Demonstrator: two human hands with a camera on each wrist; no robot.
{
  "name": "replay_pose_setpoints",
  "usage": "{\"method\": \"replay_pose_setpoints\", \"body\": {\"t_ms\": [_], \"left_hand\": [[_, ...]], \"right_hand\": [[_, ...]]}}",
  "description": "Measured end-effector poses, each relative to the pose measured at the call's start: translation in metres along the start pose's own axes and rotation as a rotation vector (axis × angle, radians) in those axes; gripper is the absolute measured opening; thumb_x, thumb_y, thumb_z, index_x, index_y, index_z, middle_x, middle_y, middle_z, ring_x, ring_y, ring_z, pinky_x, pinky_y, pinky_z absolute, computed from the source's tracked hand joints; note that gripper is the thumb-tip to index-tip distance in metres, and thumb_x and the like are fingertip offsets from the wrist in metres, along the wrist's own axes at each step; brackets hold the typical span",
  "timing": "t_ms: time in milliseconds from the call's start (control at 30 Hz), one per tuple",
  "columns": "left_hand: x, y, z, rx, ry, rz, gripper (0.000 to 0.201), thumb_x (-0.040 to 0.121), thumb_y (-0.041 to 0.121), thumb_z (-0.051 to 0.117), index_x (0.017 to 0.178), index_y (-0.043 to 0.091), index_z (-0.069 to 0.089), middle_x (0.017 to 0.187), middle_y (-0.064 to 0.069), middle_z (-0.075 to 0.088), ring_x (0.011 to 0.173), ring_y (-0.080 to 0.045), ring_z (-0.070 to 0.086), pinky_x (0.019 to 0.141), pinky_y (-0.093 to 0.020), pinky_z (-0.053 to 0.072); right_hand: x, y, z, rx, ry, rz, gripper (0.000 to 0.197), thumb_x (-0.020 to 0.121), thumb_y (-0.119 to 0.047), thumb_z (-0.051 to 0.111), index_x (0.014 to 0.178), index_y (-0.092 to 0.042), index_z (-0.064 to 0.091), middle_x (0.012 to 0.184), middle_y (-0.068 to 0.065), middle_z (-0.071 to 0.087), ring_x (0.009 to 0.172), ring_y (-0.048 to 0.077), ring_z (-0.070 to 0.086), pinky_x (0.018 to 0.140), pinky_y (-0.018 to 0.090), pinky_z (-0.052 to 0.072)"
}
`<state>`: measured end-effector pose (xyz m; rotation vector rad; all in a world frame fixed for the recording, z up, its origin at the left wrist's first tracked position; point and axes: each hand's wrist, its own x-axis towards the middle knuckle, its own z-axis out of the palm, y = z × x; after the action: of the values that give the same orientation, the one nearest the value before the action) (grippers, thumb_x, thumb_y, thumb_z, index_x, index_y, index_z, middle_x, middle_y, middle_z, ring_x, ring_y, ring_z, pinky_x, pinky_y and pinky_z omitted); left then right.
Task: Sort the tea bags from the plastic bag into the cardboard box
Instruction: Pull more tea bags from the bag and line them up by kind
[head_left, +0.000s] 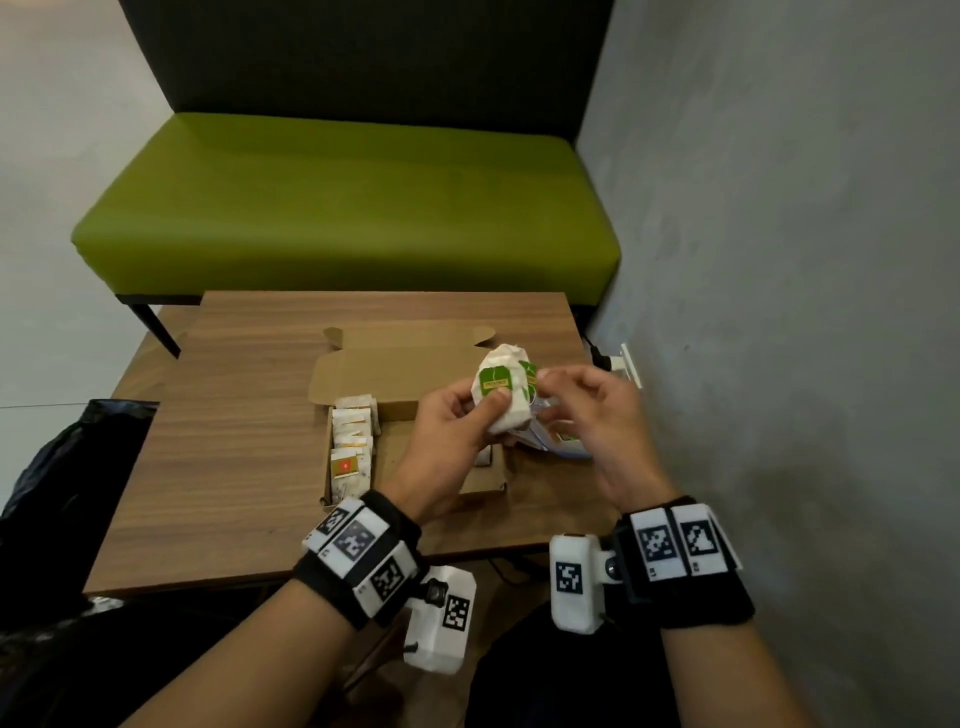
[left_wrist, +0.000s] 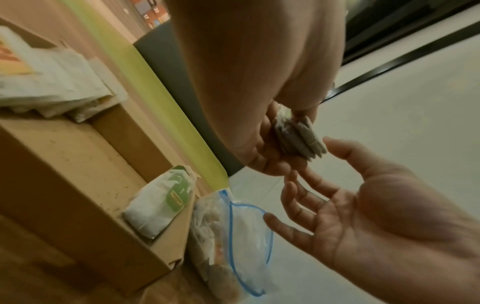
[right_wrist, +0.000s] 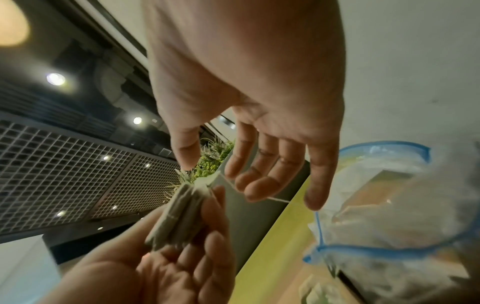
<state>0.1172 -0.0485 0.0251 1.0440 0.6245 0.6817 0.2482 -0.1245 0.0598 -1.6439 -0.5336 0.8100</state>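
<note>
Above the open brown cardboard box (head_left: 400, 374), the left hand (head_left: 452, 426) gripped a stack of white green-tagged tea bags (head_left: 501, 395) while the right hand (head_left: 597, 415), fingers loose and empty, hovered beside it; the next move probably called for setting them into the box.

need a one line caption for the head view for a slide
Left hand grips a stack of white green-tagged tea bags above the open brown cardboard box; the right hand hovers beside it.
</note>
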Motion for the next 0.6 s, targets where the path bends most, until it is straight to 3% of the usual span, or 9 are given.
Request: {"method": "replay_pose_setpoints", "body": {"t_ms": [133, 267, 367, 433, 600], "left_hand": [[-0.008, 0.004, -0.016, -0.106, 0.030, 0.015, 0.028, 0.088, 0.014, 0.062, 0.114, 0.002, 0.065, 0.105, -0.014, 0.074, 0.090, -0.020, 0.070, 0.073, -0.028, 0.058], [-0.015, 0.004, -0.030, -0.135, 0.094, 0.045, 0.037, 0.085, 0.016, 0.064, 0.116, -0.003, 0.063, 0.110, -0.020, 0.072, 0.099, -0.029, 0.070, 0.079, -0.032, 0.058], [-0.022, 0.005, -0.038, -0.168, 0.122, 0.060, 0.034, 0.084, 0.016, 0.065, 0.113, -0.002, 0.064, 0.105, -0.017, 0.074, 0.092, -0.024, 0.072, 0.073, -0.029, 0.058], [-0.027, 0.005, -0.044, -0.201, 0.133, 0.061, 0.033, 0.083, 0.014, 0.065, 0.113, -0.002, 0.064, 0.105, -0.016, 0.074, 0.090, -0.023, 0.073, 0.070, -0.026, 0.057], [-0.036, 0.001, -0.060, -0.219, 0.138, 0.025, 0.039, 0.085, 0.014, 0.064, 0.121, -0.001, 0.062, 0.113, -0.018, 0.072, 0.101, -0.027, 0.071, 0.080, -0.030, 0.059]], "right_hand": [[-0.011, 0.009, 0.022, -0.009, -0.035, -0.049, 0.032, 0.077, -0.019, 0.084, 0.104, -0.016, 0.067, 0.093, 0.009, 0.073, 0.080, 0.019, 0.071, 0.073, 0.035, 0.061], [-0.018, 0.014, 0.042, -0.031, -0.005, -0.142, 0.040, 0.071, -0.019, 0.088, 0.103, -0.013, 0.065, 0.081, 0.008, 0.067, 0.067, 0.007, 0.064, 0.060, 0.022, 0.056], [-0.021, 0.017, 0.053, -0.016, -0.059, -0.128, 0.039, 0.071, -0.017, 0.088, 0.102, -0.012, 0.066, 0.087, 0.013, 0.071, 0.072, 0.013, 0.069, 0.066, 0.028, 0.060], [-0.021, 0.017, 0.057, 0.004, -0.094, -0.110, 0.036, 0.073, -0.011, 0.086, 0.103, -0.009, 0.066, 0.085, 0.013, 0.073, 0.071, 0.015, 0.071, 0.064, 0.026, 0.059], [-0.021, 0.021, 0.066, 0.000, -0.087, -0.108, 0.030, 0.077, -0.003, 0.081, 0.103, -0.008, 0.065, 0.079, 0.011, 0.074, 0.059, 0.017, 0.068, 0.061, 0.029, 0.058]]}}
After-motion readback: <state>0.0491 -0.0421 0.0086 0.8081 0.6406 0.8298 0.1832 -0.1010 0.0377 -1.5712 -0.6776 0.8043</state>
